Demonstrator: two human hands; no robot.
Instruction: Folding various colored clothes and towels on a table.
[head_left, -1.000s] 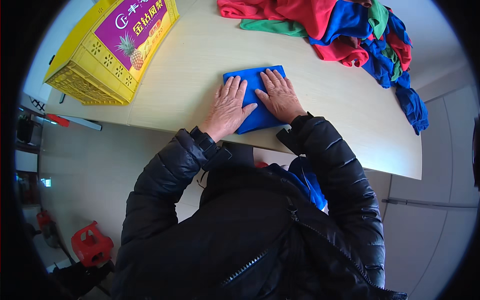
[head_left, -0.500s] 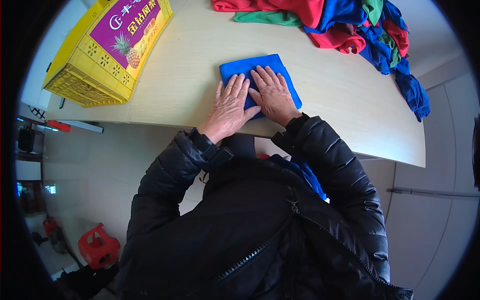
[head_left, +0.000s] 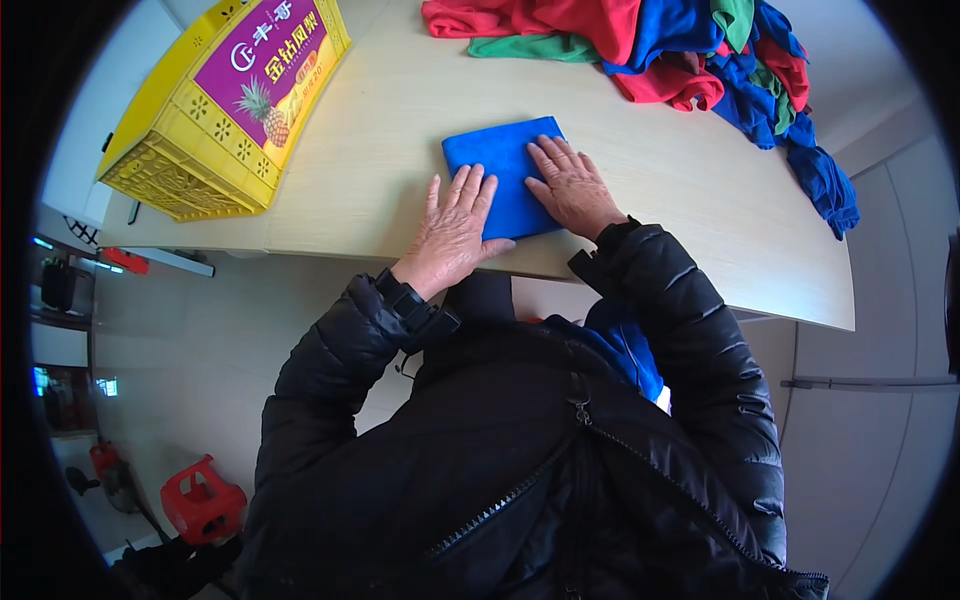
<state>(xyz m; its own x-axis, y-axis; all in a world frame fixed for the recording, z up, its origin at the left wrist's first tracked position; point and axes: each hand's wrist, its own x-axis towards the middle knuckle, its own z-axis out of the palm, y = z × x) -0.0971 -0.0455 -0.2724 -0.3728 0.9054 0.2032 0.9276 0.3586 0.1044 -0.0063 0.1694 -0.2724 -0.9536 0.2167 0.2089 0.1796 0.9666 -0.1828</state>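
A blue cloth (head_left: 510,165), folded into a neat flat rectangle, lies near the front edge of the table (head_left: 370,170). My left hand (head_left: 450,225) rests flat on its left side, fingers stretched out and thumb along the near edge. On the cloth's right side lies my right hand (head_left: 575,188), its fingers extended toward the far right corner. Neither hand grips anything. The middle of the cloth shows between the hands.
At the table's far left stands a yellow plastic crate (head_left: 215,140) with a purple pineapple label. A loose heap of red, blue and green cloths (head_left: 665,50) spreads over the far right. A red plastic stool (head_left: 203,500) is on the floor at lower left.
My hands have moved apart, the right one shifting right and a little nearer, so more of the folded blue cloth shows between them. The cloth itself lies almost unmoved.
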